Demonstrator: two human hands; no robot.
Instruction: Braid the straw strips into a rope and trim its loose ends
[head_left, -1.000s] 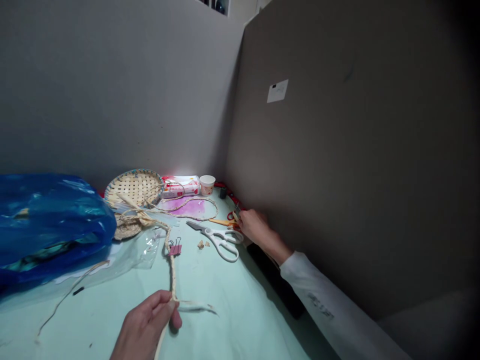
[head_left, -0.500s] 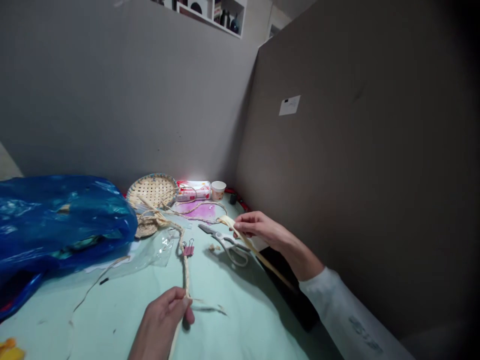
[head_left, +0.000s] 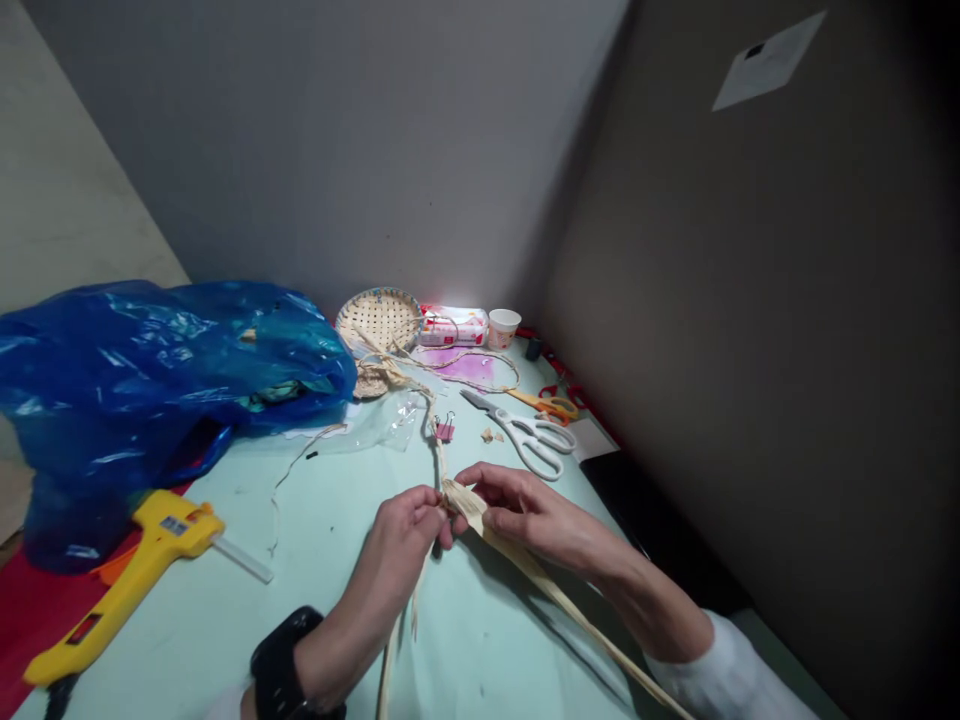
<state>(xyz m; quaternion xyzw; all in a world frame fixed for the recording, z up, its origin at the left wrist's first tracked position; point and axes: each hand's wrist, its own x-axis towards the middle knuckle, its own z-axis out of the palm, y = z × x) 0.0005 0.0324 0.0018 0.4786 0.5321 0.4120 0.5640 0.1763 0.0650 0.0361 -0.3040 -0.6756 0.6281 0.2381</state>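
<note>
My left hand (head_left: pixel 401 545) pinches the near end of a pale braided straw cord (head_left: pixel 437 455) that runs back across the light green table toward a pink binder clip (head_left: pixel 445 430). My right hand (head_left: pixel 525 510) grips the broad end of a long flat straw strip (head_left: pixel 555 595) that trails toward the lower right. Both hands meet at the cord's end, fingers closed. A black watch (head_left: pixel 289 665) sits on my left wrist.
White scissors (head_left: pixel 529 437) and orange scissors (head_left: pixel 551 404) lie beyond my right hand. A yellow glue gun (head_left: pixel 124 580) rests at the left, with a blue plastic bag (head_left: pixel 157 370) behind it. A woven tray (head_left: pixel 379 318), tissue pack (head_left: pixel 452 325) and paper cup (head_left: pixel 502 327) stand by the wall.
My right hand picked up the straw strip near the scissors and carried it to my left hand. The view tilted down and left, showing the glue gun.
</note>
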